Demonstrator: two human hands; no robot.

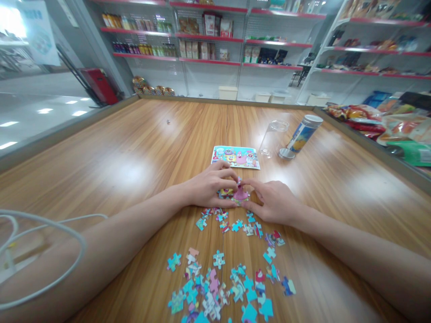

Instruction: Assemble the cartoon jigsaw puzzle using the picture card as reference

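My left hand [209, 186] and my right hand [273, 201] meet at the middle of a wooden table [134, 152]. Both pinch a small joined cluster of puzzle pieces [237, 194], pink and yellow, that rests on the table between them. The fingers of each hand are curled onto its edges. Several loose jigsaw pieces [222, 282], mostly blue and pink, lie scattered nearer to me. A printed reference picture [235, 157] of the puzzle lies flat just beyond my hands.
A clear plastic jar [273, 138] lies tipped beside a labelled tube [303, 133] and a round lid [286, 154], far right of the picture. A white cable [50, 229] loops at the left. Snack bags [387, 121] pile at the right edge. Shop shelves [208, 40] stand behind.
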